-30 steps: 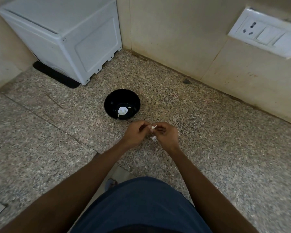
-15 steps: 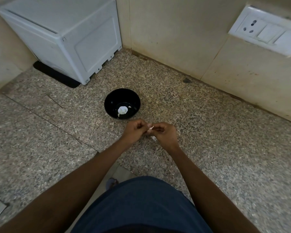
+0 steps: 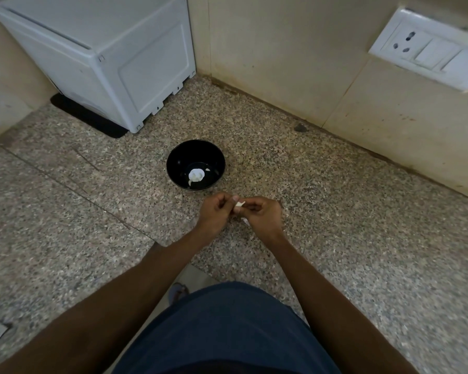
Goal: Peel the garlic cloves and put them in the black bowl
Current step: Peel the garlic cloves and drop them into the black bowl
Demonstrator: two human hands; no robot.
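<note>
A black bowl (image 3: 195, 147) sits on the speckled stone counter, with white garlic (image 3: 196, 174) lying in its bottom. Just in front of the bowl, my left hand (image 3: 214, 214) and my right hand (image 3: 262, 215) meet above the counter. Both pinch a small white garlic clove (image 3: 240, 204) between the fingertips; most of the clove is hidden by the fingers. A white scrap of peel (image 3: 245, 220) shows below my right hand.
A white appliance box (image 3: 106, 49) stands at the back left corner on a black mat. A beige wall runs along the back with a white switch and socket plate (image 3: 430, 51) at the upper right. The counter's near edge lies by my blue-clothed body.
Both hands stay together in front of the bowl, with small finger movements on the clove. The white bit between the fingertips has shifted slightly. The bowl has not moved.
</note>
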